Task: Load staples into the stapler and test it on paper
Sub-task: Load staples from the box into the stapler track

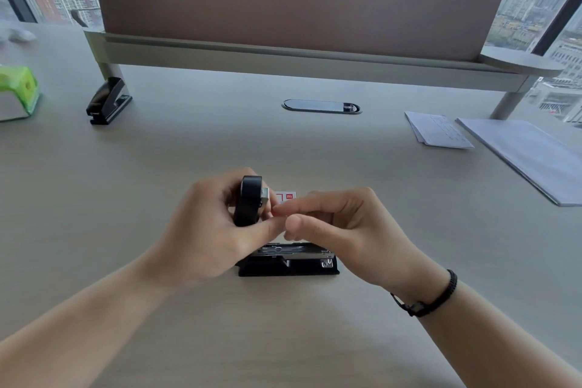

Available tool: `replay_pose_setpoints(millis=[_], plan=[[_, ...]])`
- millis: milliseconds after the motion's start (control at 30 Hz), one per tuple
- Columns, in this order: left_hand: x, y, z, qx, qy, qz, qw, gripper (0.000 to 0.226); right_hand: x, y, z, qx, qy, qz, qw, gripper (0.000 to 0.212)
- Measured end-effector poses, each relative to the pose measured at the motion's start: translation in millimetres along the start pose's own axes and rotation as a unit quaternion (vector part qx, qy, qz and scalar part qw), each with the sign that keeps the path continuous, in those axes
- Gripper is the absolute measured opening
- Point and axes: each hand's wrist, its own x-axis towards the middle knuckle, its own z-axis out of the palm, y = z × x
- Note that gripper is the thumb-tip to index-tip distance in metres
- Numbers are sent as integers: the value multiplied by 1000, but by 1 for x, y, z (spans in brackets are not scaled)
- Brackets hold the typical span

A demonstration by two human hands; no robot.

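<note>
two hands over pale desk (126, 198): left hand (204, 230) grips stapler (252, 201), right hand (340, 230) pinched, contents unclear.

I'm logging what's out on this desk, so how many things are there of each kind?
Staplers: 2, the open stapler and a second black stapler
Paper stacks: 2, small and large
Staple box: 1
Green object: 1
Total: 6

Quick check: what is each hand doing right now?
Left hand: closed on the stapler's raised black top arm.
Right hand: fingertips pinched together; whether staples are between them cannot be told.
</note>
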Motion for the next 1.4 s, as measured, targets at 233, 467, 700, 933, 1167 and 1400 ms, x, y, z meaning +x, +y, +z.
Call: replay_pose_setpoints(millis=[233,467,700,933,1167,1400], plan=[[-1,-1,6,-22,36,5,999,30,-2,-3,2,3,27,4,1000,16],[0,-5,8,-52,42,1,998,25,4,-2,7,38,47,56,997,14],[-1,-7,6,-46,25,44,998,29,12,-7,-5,55,-26,136,989,27],[-3,-3,6,-35,14,73,997,30,20,-14,-15,-37,-101,154,982,16],[-1,-6,3,-31,-10,64,997,35,22,-9,-20,-57,-97,146,983,17],[7,-18,-11,-104,-55,45,992,45,8,2,-7,-257,-22,85,962,7]])
